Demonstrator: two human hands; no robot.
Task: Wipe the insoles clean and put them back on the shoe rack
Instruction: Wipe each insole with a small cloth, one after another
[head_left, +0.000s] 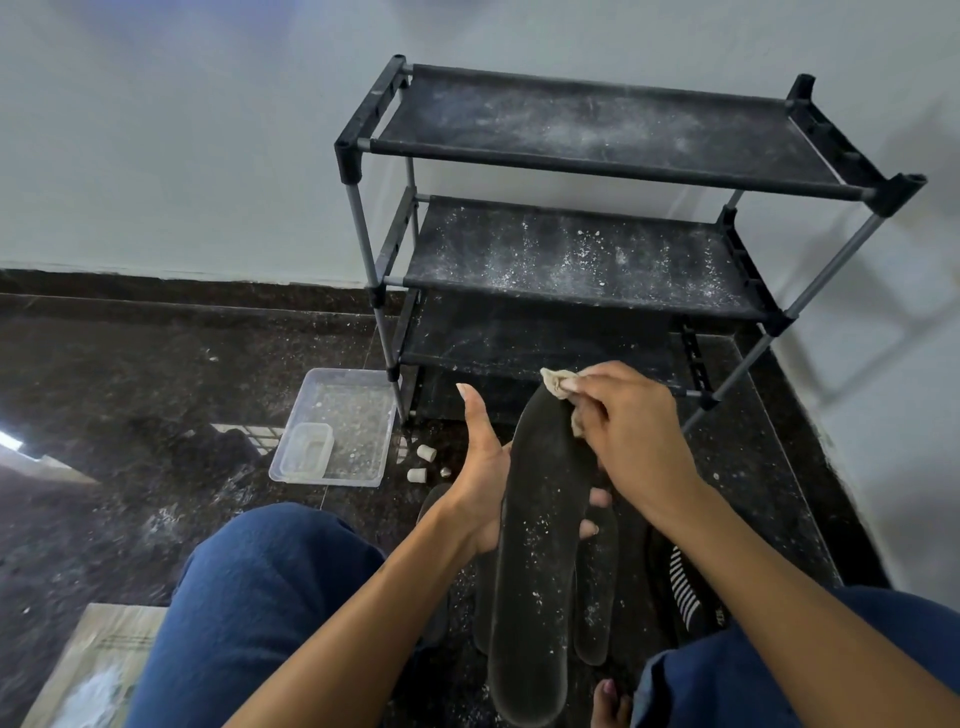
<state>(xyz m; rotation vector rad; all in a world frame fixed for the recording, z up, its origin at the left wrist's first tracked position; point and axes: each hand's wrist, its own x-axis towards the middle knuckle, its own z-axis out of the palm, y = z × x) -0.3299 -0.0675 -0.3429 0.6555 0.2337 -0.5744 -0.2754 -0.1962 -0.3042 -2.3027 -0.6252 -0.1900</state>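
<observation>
1. Left hand (485, 467) holds a dark insole (540, 561) from underneath, thumb sticking up on the near-left side, fingertips (597, 499) poking out past its right edge
2. Insole is lifted above the floor, toe end pointing toward the shoe rack (597, 244), heel toward the person; white specks dot its lower half
3. Right hand (634, 431) is clamped on a small beige cloth (558, 383), pressing it on the toe end of the insole
4. Second insole (597, 597) lies below on the floor (156, 374), just right of the held one
5. Shoe rack stands against the wall, three black shelves, dusted with white powder
6. Clear plastic tray (358, 415) sits on the floor left of the rack, a smaller clear box (306, 449) inside it
7. Small white caps (426, 452) lie beside the tray
8. Striped black shoe (680, 587) is on the floor at right, near the knee
</observation>
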